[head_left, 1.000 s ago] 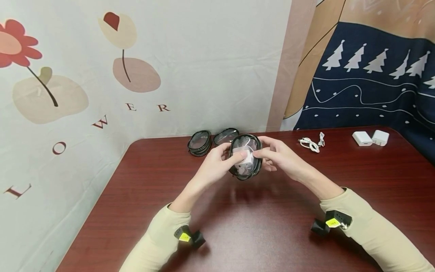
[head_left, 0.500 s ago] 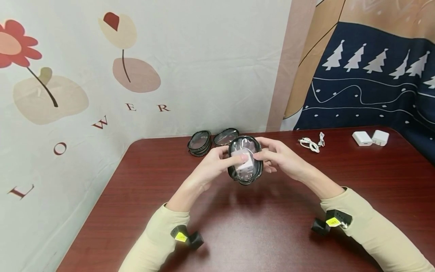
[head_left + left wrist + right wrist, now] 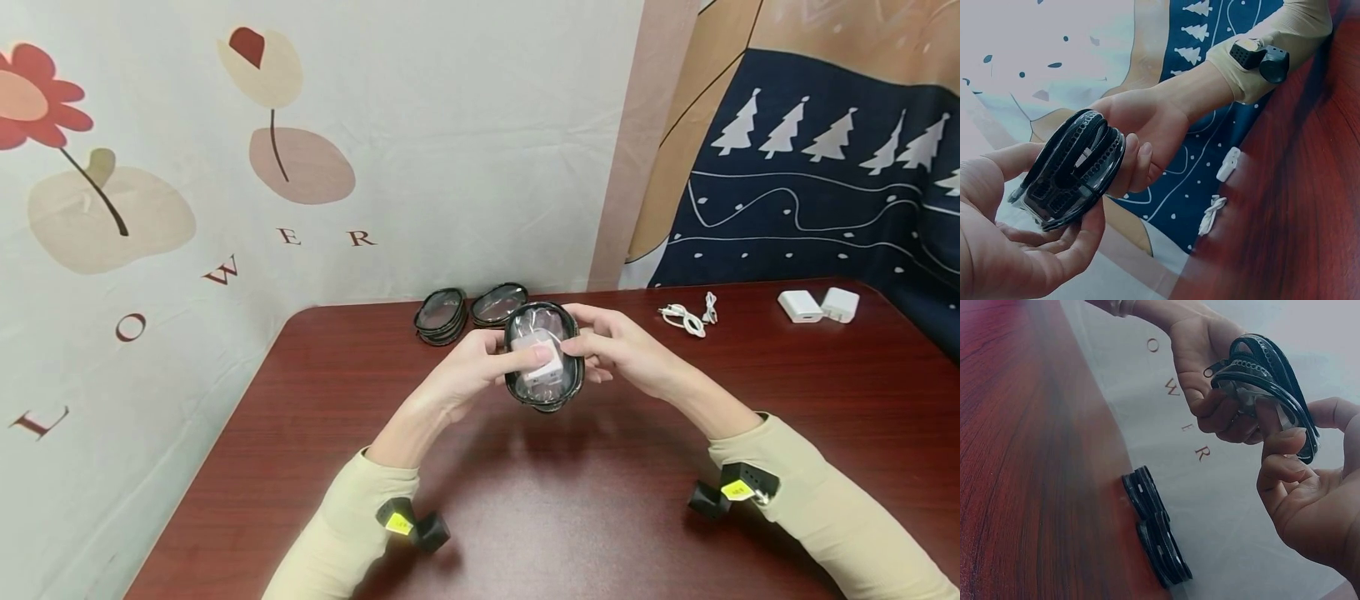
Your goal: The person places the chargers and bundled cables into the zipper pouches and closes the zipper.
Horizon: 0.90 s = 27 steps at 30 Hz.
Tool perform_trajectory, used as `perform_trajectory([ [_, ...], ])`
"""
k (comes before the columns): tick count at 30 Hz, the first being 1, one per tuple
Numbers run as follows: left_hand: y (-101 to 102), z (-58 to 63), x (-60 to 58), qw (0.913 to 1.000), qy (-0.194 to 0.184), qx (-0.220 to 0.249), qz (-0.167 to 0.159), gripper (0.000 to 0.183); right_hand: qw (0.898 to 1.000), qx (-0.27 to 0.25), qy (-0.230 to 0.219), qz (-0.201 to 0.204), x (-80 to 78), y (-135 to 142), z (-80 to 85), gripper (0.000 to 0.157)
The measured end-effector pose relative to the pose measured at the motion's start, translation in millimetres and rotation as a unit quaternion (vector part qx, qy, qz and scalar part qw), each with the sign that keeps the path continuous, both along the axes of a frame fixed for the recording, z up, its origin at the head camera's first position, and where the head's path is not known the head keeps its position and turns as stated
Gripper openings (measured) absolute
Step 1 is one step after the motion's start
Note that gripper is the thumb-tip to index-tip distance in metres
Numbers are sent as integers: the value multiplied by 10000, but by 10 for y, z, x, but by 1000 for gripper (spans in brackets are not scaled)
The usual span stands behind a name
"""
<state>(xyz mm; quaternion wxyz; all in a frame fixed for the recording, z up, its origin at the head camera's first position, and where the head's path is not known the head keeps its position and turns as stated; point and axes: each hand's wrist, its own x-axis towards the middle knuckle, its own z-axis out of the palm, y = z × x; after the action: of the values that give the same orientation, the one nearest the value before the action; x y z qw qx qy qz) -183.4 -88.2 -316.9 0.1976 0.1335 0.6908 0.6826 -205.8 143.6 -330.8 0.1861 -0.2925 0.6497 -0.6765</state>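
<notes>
Both hands hold a clear oval zip pouch (image 3: 545, 392) with black trim, raised above the table. Through its front shows a white power adapter (image 3: 547, 367). My left hand (image 3: 468, 371) grips the pouch's left side, thumb lying across the front over the adapter. On the opposite side my right hand (image 3: 630, 346) pinches the edge, thumb at the front and fingers behind. In the left wrist view the black zip band of the pouch (image 3: 1072, 172) faces the camera. The right wrist view shows a gap along the side of the pouch (image 3: 1266, 369), with a right finger at it.
Behind the hands, by the wall, stand a stack of similar pouches (image 3: 440, 318) and another pouch (image 3: 498, 303). White cables (image 3: 686, 318) lie farther right. Two white adapters (image 3: 799, 306) sit near the back right corner of the brown table (image 3: 600, 517).
The pouch has come down slightly and tipped so its clear front faces the head camera more. Both hands keep their hold on it; the left forearm has shifted a little.
</notes>
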Motion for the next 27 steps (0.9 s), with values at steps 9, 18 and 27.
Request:
perform_trajectory([
  [9, 4, 7, -8, 9996, 27, 129, 255, 27, 9991, 112, 311, -253, -13, 2, 3, 37],
  [18, -11, 43, -6, 9963, 400, 68, 755, 30, 9987, -42, 271, -436, -15, -17, 8, 29],
  [27, -9, 101, 11, 9889, 385, 459, 1356, 32, 9982, -85, 343, -485, -26, -33, -28, 25],
])
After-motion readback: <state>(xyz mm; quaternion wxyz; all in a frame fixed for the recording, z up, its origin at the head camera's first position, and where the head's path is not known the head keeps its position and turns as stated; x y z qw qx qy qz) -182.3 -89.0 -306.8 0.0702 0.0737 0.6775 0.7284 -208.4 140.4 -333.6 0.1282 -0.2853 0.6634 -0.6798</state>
